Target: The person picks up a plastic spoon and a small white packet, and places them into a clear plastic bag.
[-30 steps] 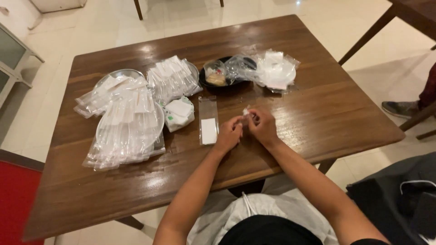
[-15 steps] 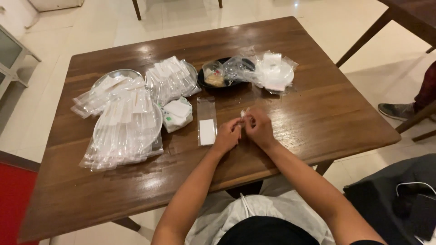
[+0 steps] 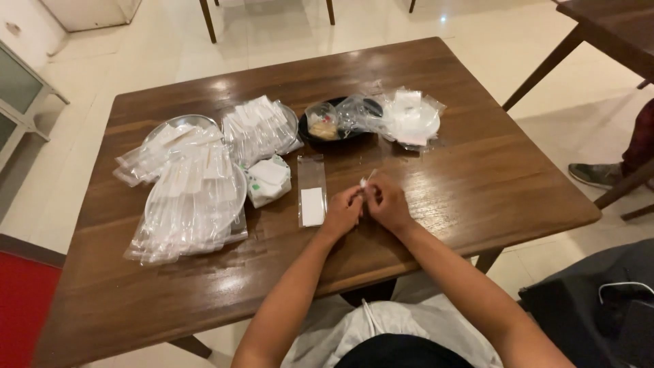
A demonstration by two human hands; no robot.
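Pinched together at the tips, both sets of fingers, around one small white thing [image 3: 366, 181] held up just over the table. Too tiny to tell what kind of thing. Left hand [image 3: 343, 212] and right hand [image 3: 388, 203] pressed close, touching each other, fingers curled tight and narrow on that little piece. Both bare arms stretched forward from the near edge of the table.

Just beside the left hand, a long clear plastic sleeve [image 3: 312, 189] lying flat, with a white square inside its lower part. Next to that, further left, a small folded white packet with green marks [image 3: 268, 180]. Further left again, a big heap of clear plastic bags [image 3: 191, 201] piled over round see-through lids, and another stack of clear bags [image 3: 259, 128] behind it.

Well past the hands, near the far side, a black bowl [image 3: 338, 131] with some food in a clear wrap, and a clear bag with white pieces [image 3: 410, 118] just beside it on the right.

All of it on a brown wooden table [image 3: 490, 177]. Off to the right, on the pale floor, a shoe [image 3: 598, 174] of another person.
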